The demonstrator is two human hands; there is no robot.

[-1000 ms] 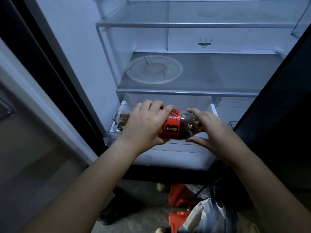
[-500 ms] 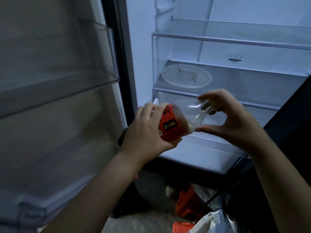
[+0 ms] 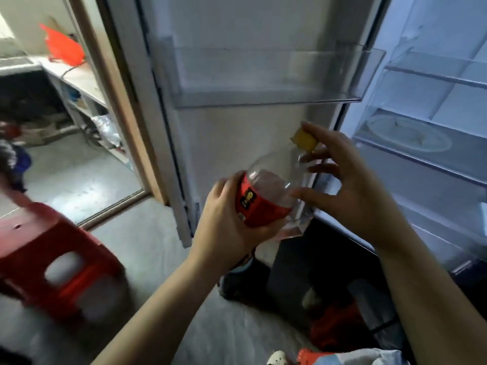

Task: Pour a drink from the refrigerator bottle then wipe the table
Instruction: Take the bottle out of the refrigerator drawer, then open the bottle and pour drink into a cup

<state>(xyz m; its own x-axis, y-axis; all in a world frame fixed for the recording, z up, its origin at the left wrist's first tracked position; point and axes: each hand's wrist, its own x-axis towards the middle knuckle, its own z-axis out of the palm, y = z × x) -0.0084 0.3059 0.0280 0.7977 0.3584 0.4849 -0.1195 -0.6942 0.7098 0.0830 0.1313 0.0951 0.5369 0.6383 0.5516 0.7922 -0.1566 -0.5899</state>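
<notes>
Left hand [image 3: 229, 219] grips clear plastic bottle [image 3: 268, 180] at red label [image 3: 253, 206]; right hand [image 3: 350, 185] loosely cupped, fingers spread, touching yellow cap [image 3: 304, 139].

We have one wide-angle view, worn on the head, looking forward and down from close by; it faces the open fridge door [image 3: 237, 140], with floor [image 3: 158, 259] below and a doorway [image 3: 79, 164] at the left.

We see a clear glossy plastic bottle [image 3: 274, 180] with a red paper-like label, a transparent plastic door shelf [image 3: 263, 75], and a glossy red plastic stool [image 3: 52, 248].
</notes>
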